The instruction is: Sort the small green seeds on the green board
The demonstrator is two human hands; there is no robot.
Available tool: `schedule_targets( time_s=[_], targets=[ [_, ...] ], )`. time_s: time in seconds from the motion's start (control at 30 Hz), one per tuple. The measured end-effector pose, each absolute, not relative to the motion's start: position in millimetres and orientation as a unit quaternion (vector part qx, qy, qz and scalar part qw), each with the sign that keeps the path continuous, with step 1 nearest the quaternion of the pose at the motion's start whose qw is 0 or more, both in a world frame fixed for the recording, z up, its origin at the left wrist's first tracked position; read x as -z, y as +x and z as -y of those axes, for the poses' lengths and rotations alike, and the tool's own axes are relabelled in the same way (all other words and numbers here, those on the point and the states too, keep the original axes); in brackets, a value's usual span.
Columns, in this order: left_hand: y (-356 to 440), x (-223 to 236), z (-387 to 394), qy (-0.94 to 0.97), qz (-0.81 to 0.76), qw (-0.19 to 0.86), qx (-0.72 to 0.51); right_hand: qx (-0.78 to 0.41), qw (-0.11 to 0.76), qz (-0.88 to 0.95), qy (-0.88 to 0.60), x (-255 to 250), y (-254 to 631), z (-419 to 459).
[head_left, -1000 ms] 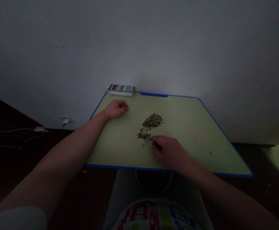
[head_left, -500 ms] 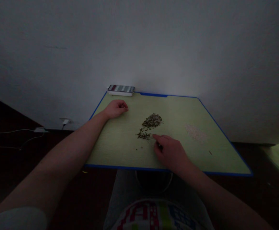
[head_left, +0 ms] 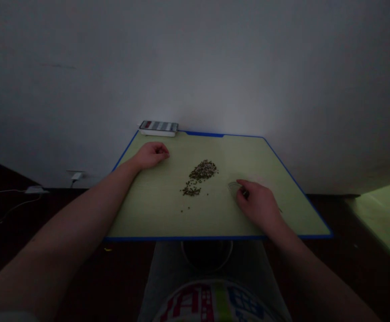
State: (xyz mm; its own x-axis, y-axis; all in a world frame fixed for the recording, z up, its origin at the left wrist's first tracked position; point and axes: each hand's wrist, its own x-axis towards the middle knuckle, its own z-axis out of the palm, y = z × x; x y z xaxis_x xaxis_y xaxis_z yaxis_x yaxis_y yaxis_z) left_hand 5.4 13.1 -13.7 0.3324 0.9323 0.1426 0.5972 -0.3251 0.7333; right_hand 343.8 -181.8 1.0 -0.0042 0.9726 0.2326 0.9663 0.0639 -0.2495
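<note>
My left hand rests at the left of the pale green board, its fingers curled closed with nothing visible in them. In the middle lies a heap of small dark grains or seeds mixed with pale ones. A smaller cluster of dark grains lies just nearer. To the right of both, my right hand pinches thin, motion-blurred tweezers pointing left. Whether their tips hold a grain is too blurred to see. A pale pile lies behind this hand, mostly hidden.
A phone lies on a white box at the board's far left corner, against the wall. Blue edging runs round the board. Below its near edge is a dark round container between the legs. A thin dark stick shows beside my right wrist.
My right hand has moved right with the tweezers, from the small dark cluster toward the pale pile. The whole view has shifted slightly; my left hand stays in place on the board.
</note>
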Motion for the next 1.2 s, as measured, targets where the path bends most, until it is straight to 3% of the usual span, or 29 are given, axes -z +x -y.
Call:
schedule_targets(
  time_s=[0.3,0.63,0.93,1.2],
  targets=[
    [3,17,-17,0.771,-0.494,0.279,-0.290,0.015,0.192,0.653,-0.733,-6,388,173],
    [6,12,-11,0.759,-0.507,0.288,-0.290,-0.103,0.205,0.765,-0.601,-8,330,184],
    [7,11,-10,0.756,-0.504,0.300,-0.289,-0.109,0.182,0.788,-0.578,-8,302,176],
    [6,11,-10,0.759,-0.503,0.295,-0.289,-0.058,0.182,0.743,-0.641,-6,311,163]
  ],
)
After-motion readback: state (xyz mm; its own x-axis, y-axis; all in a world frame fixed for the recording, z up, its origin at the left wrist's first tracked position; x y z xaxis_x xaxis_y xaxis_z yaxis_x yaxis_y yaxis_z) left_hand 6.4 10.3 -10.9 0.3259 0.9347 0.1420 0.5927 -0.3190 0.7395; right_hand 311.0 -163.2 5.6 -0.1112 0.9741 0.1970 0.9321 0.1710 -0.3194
